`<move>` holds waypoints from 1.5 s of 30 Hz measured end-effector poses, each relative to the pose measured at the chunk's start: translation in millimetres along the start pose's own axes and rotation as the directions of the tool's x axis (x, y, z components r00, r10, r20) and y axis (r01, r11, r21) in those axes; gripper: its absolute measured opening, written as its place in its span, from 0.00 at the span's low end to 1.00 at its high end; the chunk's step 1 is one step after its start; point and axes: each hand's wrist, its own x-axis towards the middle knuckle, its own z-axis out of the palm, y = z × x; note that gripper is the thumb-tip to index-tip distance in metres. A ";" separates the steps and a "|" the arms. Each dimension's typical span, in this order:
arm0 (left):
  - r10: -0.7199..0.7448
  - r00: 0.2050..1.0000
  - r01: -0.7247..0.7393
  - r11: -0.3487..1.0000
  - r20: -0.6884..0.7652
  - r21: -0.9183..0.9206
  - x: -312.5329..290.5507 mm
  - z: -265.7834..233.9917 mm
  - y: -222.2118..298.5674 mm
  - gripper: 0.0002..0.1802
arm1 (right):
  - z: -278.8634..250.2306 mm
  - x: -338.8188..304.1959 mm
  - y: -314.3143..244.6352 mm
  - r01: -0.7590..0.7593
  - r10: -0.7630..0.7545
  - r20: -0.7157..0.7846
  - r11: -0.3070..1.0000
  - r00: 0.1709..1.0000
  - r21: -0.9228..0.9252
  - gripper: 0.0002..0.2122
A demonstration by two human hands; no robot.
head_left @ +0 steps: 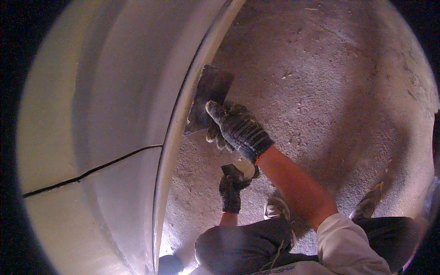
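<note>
My right hand (240, 130), in a dark knitted glove, grips a dark flat rectangular sheet (210, 85) with the thumb on its face. The sheet is at the lower edge of a large curved pale panel (133, 91); whether it touches the panel I cannot tell. Lower down, my left hand (230, 192), also gloved, is closed around a small dark flat piece (233, 172). A cream-coloured lump (247, 168) shows beside or on that piece, partly hidden behind my right wrist. What both dark pieces are made of is unclear.
A dark seam (96, 171) runs across the panel, which fills the left side. Rough concrete floor (311, 91) spreads to the right, with small bits of debris. My bent knees and shoes (276, 208) are close below my hands. A bright light glares at the lower left.
</note>
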 end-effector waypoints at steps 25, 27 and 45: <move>0.019 0.999 -0.018 0.999 0.028 -0.040 -7.7 6.4 4.6 0.19 | 12.3 -5.9 7.5 -0.024 0.031 -0.062 0.993 0.998 0.112 0.25; 0.007 1.000 -0.007 1.000 0.018 -0.010 -7.1 5.2 4.1 0.21 | 17.9 3.9 10.0 0.009 0.001 -0.103 0.996 0.995 0.094 0.26; -0.006 0.998 0.009 0.998 0.058 -0.055 -2.0 -2.7 -1.8 0.19 | -14.9 30.5 -6.5 0.385 -0.643 -0.205 0.651 0.738 -0.655 0.26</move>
